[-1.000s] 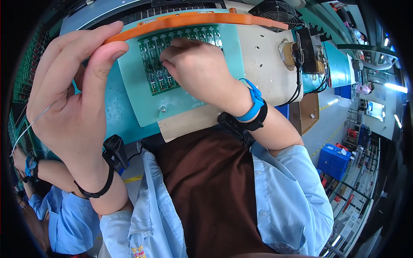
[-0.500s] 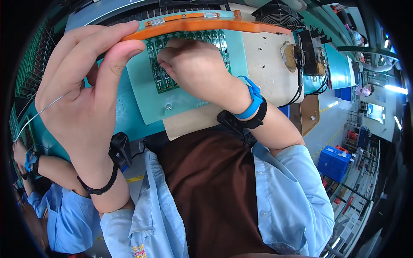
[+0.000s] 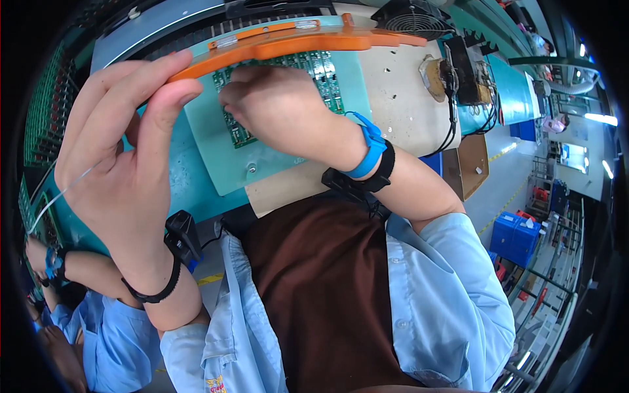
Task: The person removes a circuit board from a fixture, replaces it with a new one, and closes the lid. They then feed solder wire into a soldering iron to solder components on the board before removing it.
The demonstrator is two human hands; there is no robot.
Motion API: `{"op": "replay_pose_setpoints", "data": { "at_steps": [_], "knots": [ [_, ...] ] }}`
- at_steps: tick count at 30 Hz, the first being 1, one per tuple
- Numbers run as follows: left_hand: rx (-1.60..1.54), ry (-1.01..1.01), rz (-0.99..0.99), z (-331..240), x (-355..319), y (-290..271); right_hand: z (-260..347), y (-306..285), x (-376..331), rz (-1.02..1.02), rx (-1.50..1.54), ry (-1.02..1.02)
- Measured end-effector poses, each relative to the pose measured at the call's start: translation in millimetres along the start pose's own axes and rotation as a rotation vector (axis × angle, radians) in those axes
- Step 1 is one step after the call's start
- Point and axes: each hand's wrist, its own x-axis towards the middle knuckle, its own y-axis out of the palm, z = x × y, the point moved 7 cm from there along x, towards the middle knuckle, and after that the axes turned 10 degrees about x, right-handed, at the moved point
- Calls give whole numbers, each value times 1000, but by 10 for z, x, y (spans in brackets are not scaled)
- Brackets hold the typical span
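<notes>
At the upper left, my left hand (image 3: 118, 157) pinches the near end of a long orange bar with metal hinge-like fittings (image 3: 282, 44) between thumb and fingers. A thin pale wire (image 3: 62, 193) crosses this hand. Below the bar, a green circuit-board panel (image 3: 331, 82) lies on a pale green plate (image 3: 216, 160). Over the panel is my right hand (image 3: 272, 108), its fingers curled closed and pointing left. Its fingertips are partly hidden, so I cannot make out what they hold. A blue wrist strap (image 3: 372, 154) circles the right wrist.
A black fan (image 3: 416, 23) and a dark block with cables (image 3: 468, 72) stand at the right. Upright racked green boards (image 3: 52, 108) are at the far left. Another person's arm (image 3: 92, 268) works at lower left. A cardboard box (image 3: 468, 167) sits beyond the bench.
My view has shifted slightly. My right hand has moved a little left over the panel. The left-hand end of the orange bar sits a bit lower and farther left, still pinched.
</notes>
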Motion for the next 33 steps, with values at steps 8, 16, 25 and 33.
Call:
{"op": "replay_pose_setpoints", "data": {
  "at_steps": [8,16,25,33],
  "knots": [
    [-18,110,-52,-34,-11,-13,-50,-302,-293,-12,24,77],
    [14,90,-39,-42,-33,35,-692,-743,-661,-133,-62,357],
    [-19,72,-38,-13,-76,43,-690,-713,-618,-128,-59,296],
    [8,68,-11,-8,-77,29,-659,-627,-569,-121,-24,282]
  ]
}}
